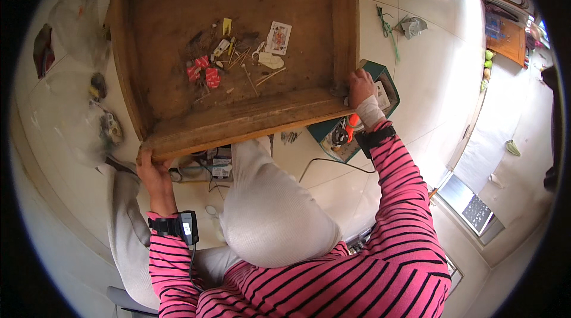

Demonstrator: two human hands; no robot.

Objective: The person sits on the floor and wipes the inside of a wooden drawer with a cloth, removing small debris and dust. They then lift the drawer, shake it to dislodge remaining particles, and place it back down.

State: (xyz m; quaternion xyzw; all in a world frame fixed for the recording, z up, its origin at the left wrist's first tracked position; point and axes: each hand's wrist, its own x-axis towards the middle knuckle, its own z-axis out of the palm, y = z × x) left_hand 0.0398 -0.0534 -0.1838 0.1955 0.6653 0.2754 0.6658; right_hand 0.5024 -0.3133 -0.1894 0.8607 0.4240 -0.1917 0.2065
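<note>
A wooden drawer (241, 119) is held up in front of me, its open top facing me. My left hand (154, 177) grips its near left corner from below. My right hand (362, 89) grips the near right corner, fingers over the rim. Inside lie a playing card (279, 38), several red packets (213, 78), a yellow piece (227, 26), a pale scrap (271, 60), thin wooden sticks (270, 76), and dirt. Under the right corner stands a green box (387, 78) with an orange-handled tool (352, 127) and a black round item (339, 136).
Clear plastic bags (78, 28) and small items lie on the tiled floor at left. Green string (389, 30) and a crumpled grey wrapper (413, 27) are at right. A black cable (330, 159) crosses the floor near my knee. Several small metal pieces (291, 137) lie beside the green box.
</note>
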